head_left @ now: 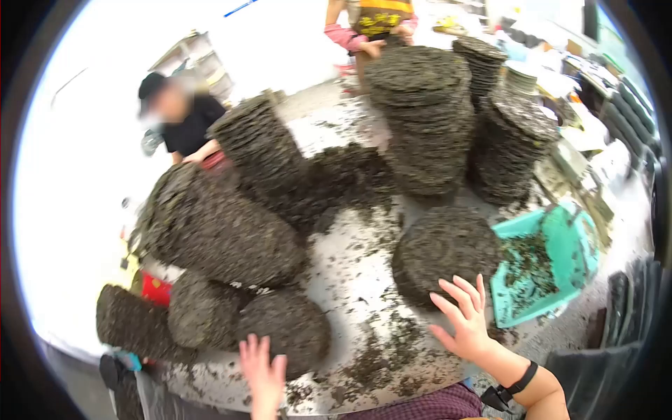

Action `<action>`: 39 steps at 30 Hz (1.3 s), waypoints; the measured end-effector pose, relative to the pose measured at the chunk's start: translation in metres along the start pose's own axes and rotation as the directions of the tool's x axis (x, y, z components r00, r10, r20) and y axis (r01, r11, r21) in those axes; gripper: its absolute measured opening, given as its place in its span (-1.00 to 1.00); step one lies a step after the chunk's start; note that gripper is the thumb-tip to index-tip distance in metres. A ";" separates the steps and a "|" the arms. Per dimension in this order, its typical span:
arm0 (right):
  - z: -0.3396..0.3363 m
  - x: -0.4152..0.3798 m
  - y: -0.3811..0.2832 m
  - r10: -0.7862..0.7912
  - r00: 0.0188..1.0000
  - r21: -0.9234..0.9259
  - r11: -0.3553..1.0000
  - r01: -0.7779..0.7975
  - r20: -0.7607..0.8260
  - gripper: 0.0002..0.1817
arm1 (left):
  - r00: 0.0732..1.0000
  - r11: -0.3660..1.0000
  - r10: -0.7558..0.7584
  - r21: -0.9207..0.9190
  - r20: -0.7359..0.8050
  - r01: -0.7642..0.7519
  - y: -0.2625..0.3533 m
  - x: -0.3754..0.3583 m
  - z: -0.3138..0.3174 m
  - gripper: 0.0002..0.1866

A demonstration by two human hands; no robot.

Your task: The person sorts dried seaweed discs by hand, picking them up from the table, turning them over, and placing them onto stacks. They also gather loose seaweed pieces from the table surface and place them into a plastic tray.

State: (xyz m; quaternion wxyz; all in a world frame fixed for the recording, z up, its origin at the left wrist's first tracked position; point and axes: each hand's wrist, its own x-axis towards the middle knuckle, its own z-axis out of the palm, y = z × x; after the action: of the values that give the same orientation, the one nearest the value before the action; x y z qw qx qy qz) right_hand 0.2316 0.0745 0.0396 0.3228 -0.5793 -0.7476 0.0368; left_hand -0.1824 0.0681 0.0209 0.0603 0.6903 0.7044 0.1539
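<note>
My right hand [467, 322] is open, its fingers spread at the near right edge of a low stack of round, dark sheets [444, 248] that look like dried seaweed. My left hand [263, 372] is also open, with its fingertips overlapping the near side of another round stack [287, 327] at the front left. Neither hand has anything in its grasp. Between them, dark crumbs and flakes [378, 350] are scattered over the white tabletop [343, 259].
Tall seaweed stacks [423, 119] stand at the back, and large ones [224, 224] lie tilted on the left. At the right sits a turquoise basket [581, 255] with loose flakes. Two people are across the table, one in a black cap [151, 85], one in an apron [381, 17].
</note>
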 end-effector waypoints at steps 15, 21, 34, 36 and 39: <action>0.060 -0.006 -0.080 -0.352 0.865 0.372 0.903 0.213 0.357 -0.26 | 0.794 0.214 -0.412 -0.800 0.446 0.561 0.061 -0.040 0.035 -0.17; 0.036 0.023 -0.084 -0.229 0.972 0.485 0.845 0.226 -0.054 -0.56 | 0.893 0.479 -0.315 -0.759 0.322 0.442 0.088 -0.051 0.008 -0.12; 0.015 0.068 -0.080 -0.106 0.993 0.623 0.774 0.109 -0.043 -0.87 | 0.944 0.305 0.003 -0.899 0.330 0.314 0.130 -0.055 -0.011 -0.24; 0.007 0.061 -0.075 -0.038 0.999 0.673 0.739 0.045 -0.026 -0.89 | 0.947 0.303 -0.005 -0.902 0.322 0.308 0.129 -0.055 -0.005 -0.23; -0.011 0.044 -0.052 0.188 0.977 0.761 0.648 -0.044 -0.103 -0.95 | 0.931 0.198 -0.026 -0.911 0.364 0.362 0.117 -0.059 0.012 -0.21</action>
State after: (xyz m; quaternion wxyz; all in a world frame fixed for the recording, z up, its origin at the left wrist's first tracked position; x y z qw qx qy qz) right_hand 0.1883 0.0929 0.0904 0.5942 -0.4406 -0.5951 0.3140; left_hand -0.0653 0.0107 0.0373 0.5890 0.4196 0.5211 0.4533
